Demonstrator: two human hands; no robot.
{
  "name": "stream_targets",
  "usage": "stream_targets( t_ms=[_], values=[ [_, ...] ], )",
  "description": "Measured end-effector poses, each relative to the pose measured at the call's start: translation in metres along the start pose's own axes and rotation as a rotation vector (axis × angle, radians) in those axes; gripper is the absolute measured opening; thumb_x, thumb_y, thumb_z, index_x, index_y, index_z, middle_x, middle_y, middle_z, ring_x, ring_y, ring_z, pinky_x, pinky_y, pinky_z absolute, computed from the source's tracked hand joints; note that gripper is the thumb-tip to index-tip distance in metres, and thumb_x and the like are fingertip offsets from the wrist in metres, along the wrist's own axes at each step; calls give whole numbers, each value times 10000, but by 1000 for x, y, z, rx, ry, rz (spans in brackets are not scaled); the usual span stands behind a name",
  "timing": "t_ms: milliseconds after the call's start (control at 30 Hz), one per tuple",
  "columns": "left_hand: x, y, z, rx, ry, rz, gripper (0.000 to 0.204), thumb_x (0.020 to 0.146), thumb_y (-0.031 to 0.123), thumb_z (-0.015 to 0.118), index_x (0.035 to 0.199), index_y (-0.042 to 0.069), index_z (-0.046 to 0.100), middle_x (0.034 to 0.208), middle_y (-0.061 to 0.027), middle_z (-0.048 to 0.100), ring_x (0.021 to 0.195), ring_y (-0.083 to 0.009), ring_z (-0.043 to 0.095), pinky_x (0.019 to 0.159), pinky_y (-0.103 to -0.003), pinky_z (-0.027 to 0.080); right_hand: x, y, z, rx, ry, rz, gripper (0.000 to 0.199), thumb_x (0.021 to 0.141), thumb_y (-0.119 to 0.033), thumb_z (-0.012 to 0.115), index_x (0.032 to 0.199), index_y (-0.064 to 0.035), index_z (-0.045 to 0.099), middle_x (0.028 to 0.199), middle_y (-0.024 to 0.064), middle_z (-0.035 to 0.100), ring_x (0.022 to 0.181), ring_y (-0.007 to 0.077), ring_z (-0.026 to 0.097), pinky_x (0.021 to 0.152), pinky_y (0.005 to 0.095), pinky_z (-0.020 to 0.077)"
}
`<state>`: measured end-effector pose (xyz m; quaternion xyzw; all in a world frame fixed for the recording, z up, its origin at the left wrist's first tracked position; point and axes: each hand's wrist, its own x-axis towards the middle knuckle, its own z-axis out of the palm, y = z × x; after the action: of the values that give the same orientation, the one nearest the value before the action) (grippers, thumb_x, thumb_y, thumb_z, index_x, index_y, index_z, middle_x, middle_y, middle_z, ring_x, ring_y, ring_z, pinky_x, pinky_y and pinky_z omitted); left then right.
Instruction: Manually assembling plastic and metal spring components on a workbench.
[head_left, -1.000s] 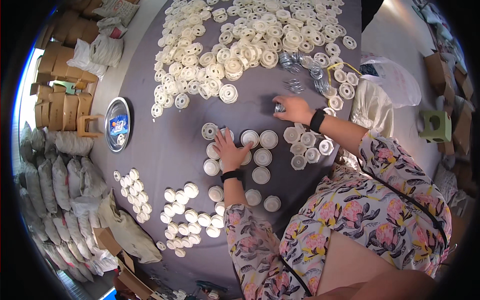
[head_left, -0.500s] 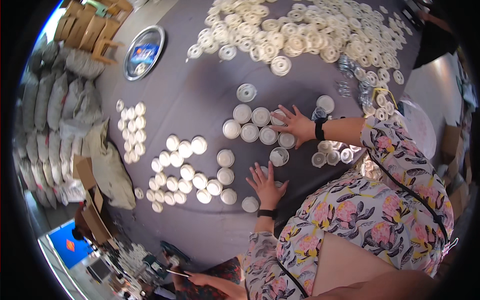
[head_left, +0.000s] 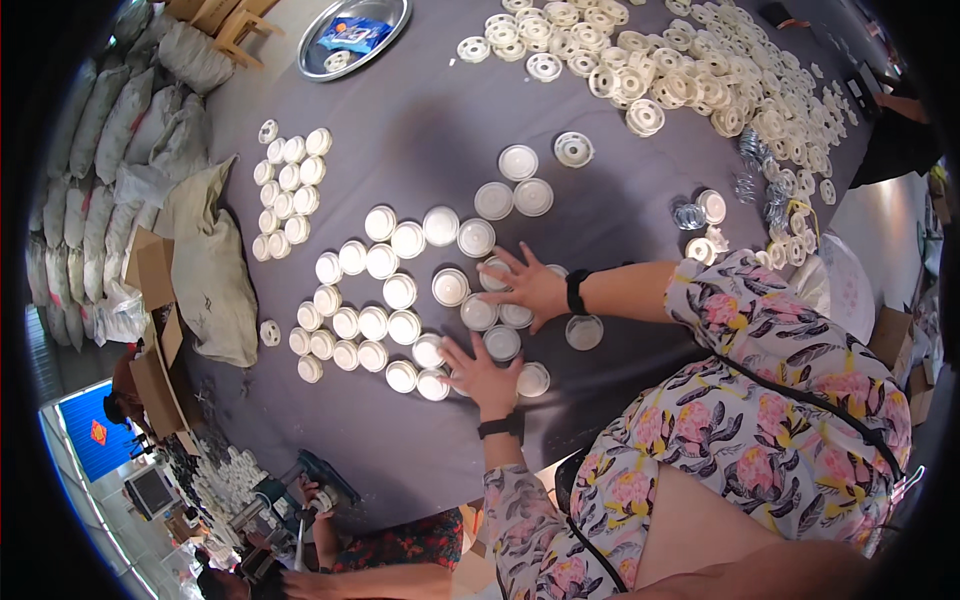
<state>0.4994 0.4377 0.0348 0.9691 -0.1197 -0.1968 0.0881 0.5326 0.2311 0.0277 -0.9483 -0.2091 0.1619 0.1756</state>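
Note:
My left hand [head_left: 484,378] lies flat with spread fingers, its fingertips on several white round plastic discs [head_left: 402,376] near the front of the table. Farther back, my right hand [head_left: 528,287], also spread and palm down, covers part of another few discs. Between the hands a disc [head_left: 502,343] shows uncovered. A disc [head_left: 450,287] lies just left of my right fingertips, and a loose one [head_left: 584,332] sits under my right wrist. What is beneath both palms is hidden.
A heap of cream ring-shaped parts [head_left: 690,75] fills the far right, with metal springs [head_left: 746,188] beside it. A metal tray [head_left: 395,25] holding a blue packet [head_left: 355,35] stands at the back. Smaller disc rows [head_left: 290,178] lie left. Another person's arm [head_left: 370,583] shows lower left.
Both hands have slid left across the table, and the discs under them now sit closer to the left cluster. The whole view has also shifted.

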Motion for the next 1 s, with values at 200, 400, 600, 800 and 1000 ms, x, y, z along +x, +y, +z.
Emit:
stream_targets(
  t_ms=[200, 400, 600, 800, 1000],
  values=[
    [-9, -63, -32, -12, 24, -85, 981, 524, 499, 774, 1312, 71, 379, 1422, -246, 163, 1345, -404, 79, 995, -666, 45, 40, -57, 5, 15, -48, -79, 1095, 459, -472, 818, 1385, -292, 262, 1478, 120, 99, 1344, 406, 100, 975, 677, 207],
    [56, -71, -55, -443, 214, 188, 850, 544, 365, 811, 1222, 24, 429, 1240, -224, 379, 1127, -385, 381, 985, -633, 185, 2, 21, -33, 205, 392, 27, 850, 623, -467, 725, 1354, -232, 360, 1408, 161, 273, 1297, 381, 241, 986, 570, 227],
    [190, -7, -86, -176, 192, 398, 936, 542, 413, 802, 1325, 118, 382, 1403, -262, 202, 1318, -430, 151, 1016, -626, 123, 16, 99, -35, -77, 455, 520, 759, 680, -578, 630, 1320, -229, 420, 1386, 201, 276, 1298, 436, 188, 936, 595, 247],
    [220, -24, -85, 19, 62, 510, 803, 545, 465, 774, 1236, 161, 500, 1388, -199, 279, 1298, -427, 200, 1009, -564, 241, 61, 46, -9, -14, 439, 386, 820, 609, -615, 656, 1305, -238, 440, 1401, 183, 268, 1308, 438, 165, 937, 647, 226],
    [189, -56, -91, 12, 38, 627, 738, 554, 376, 787, 1182, 76, 538, 1361, -209, 318, 1260, -429, 253, 1010, -520, 264, 84, 3, 3, 125, 359, 274, 838, 631, -558, 670, 1344, -227, 378, 1426, 160, 240, 1328, 404, 161, 972, 652, 198]
  ],
)
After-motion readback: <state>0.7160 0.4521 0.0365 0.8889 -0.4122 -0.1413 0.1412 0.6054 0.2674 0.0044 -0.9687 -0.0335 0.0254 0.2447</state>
